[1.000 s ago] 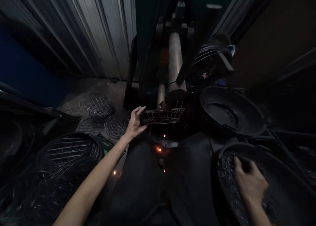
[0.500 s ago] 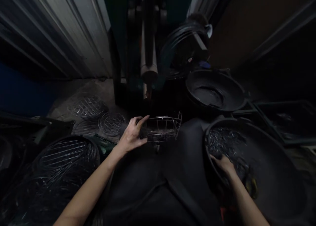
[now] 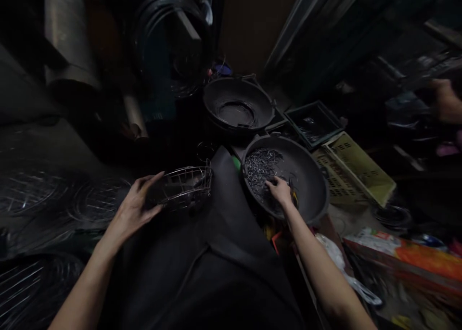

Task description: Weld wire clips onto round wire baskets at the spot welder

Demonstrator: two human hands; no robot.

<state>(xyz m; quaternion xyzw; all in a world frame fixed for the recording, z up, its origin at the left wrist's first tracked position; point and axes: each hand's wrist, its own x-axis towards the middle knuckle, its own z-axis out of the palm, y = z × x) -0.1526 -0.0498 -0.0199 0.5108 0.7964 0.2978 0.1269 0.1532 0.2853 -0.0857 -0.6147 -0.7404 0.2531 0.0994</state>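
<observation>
My left hand (image 3: 139, 202) is at the left end of a wire basket (image 3: 186, 183), thumb and fingers spread around its edge. The basket rests on the dark cloth over my lap. My right hand (image 3: 279, 190) reaches into a dark round pan (image 3: 306, 176), its fingertips bent down among many small metal pieces (image 3: 262, 169). Whatever those fingertips hold is too small to make out. Something with yellow parts lies beside that hand in the pan.
Behind stands a second pan (image 3: 216, 92) with coiled wire. To the right are a dark green crate (image 3: 335, 128) and a yellow crate (image 3: 371, 171). Round wire grids (image 3: 25, 190) lie at the left. A machine's metal cylinder (image 3: 68, 36) rises at the upper left. Another person's hand (image 3: 447, 101) shows at far right.
The view has turned right, bringing the yellow crate and the other person's hand into sight. My right hand remains in the pan and my left hand by the basket.
</observation>
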